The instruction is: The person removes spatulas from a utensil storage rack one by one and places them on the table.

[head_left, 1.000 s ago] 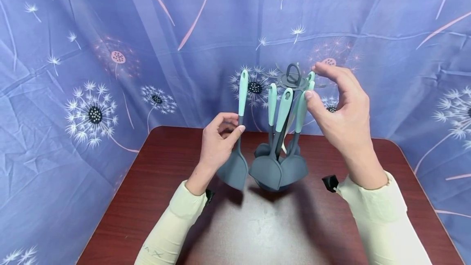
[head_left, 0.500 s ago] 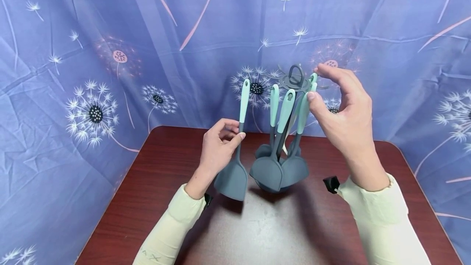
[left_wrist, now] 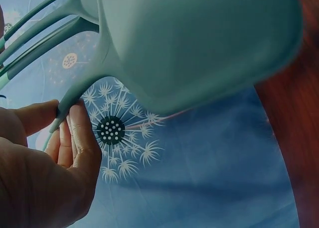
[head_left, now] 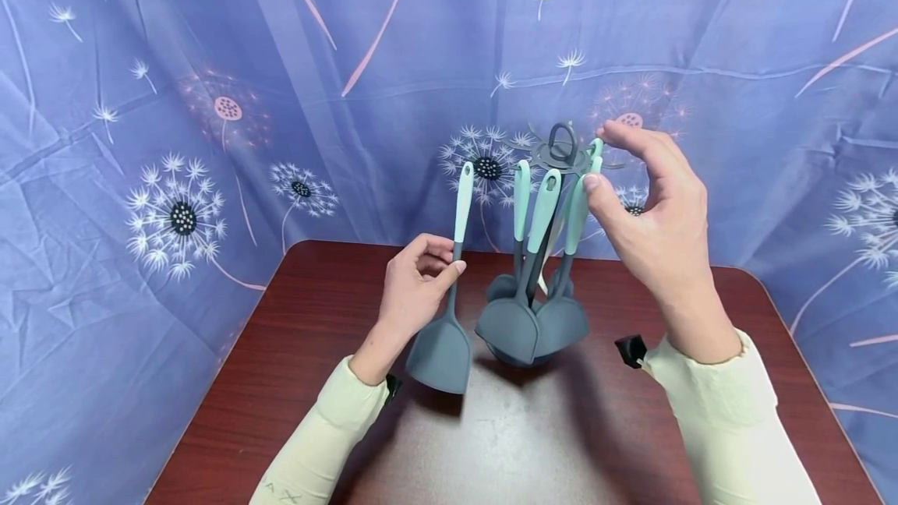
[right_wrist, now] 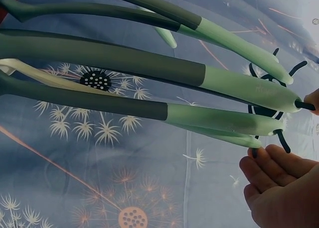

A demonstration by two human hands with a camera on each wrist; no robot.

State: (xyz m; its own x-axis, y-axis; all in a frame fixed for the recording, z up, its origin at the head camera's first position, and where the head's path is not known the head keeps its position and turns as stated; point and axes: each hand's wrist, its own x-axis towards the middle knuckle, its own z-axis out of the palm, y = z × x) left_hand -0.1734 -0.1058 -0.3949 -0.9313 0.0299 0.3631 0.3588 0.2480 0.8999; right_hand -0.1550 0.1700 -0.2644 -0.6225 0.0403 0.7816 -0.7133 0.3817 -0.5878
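Note:
My left hand [head_left: 417,287] pinches a spatula [head_left: 442,357] by its dark shaft, just below the mint handle. The spatula stands upright, its wide grey blade down and close over the table. In the left wrist view that blade [left_wrist: 199,44] fills the top, with thumb and fingers on the shaft. To the right, a grey utensil rack [head_left: 550,157] with a ring on top bears several mint-handled utensils [head_left: 508,326]. My right hand [head_left: 659,217] holds the rack at its hooks; in the right wrist view, fingertips meet the end of a hook [right_wrist: 284,141].
A dark red-brown wooden table [head_left: 330,279] carries the rack near its back edge. Behind and beside it hangs a blue curtain [head_left: 393,100] with a dandelion print. A pale utensil [right_wrist: 45,79] hangs behind the grey ones.
My left hand has lowered the spatula and brought it slightly nearer, away from the curtain. My right hand and the rack have stayed almost in place.

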